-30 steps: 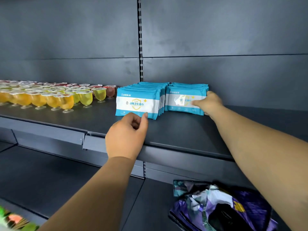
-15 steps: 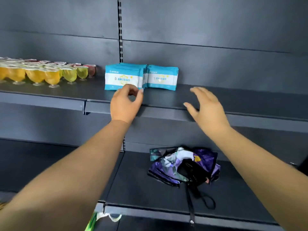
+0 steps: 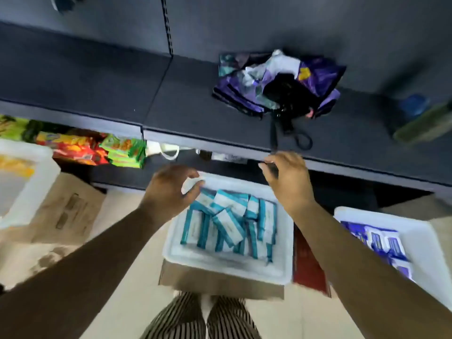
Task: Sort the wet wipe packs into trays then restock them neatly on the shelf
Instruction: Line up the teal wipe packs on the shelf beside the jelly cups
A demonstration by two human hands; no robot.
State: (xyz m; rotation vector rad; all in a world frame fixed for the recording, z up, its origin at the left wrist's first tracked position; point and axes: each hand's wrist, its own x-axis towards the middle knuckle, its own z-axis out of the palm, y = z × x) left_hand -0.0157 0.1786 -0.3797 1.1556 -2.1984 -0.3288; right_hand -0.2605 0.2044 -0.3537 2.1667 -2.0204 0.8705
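Note:
A white foam tray (image 3: 227,270) sits on a cardboard box on the floor, below the shelf's front edge. Several teal and white wet wipe packs (image 3: 227,223) lie jumbled in it. My left hand (image 3: 171,189) hovers over the tray's far left corner with fingers loosely curled and nothing in them. My right hand (image 3: 286,182) hangs above the tray's far right corner, just in front of the dark shelf (image 3: 97,89), and holds nothing either. The packs stacked on the upper shelf are out of view.
A second white tray (image 3: 420,241) with blue and purple packs (image 3: 376,241) stands to the right. A purple bag (image 3: 276,84) and a green bottle (image 3: 420,123) lie on the shelf. A cardboard box (image 3: 71,211), another white tray (image 3: 31,182) and snack packs (image 3: 80,148) are at left.
My view has dropped from the upper shelf to the floor. Both hands came away from the stacked packs and moved down over the tray of teal packs.

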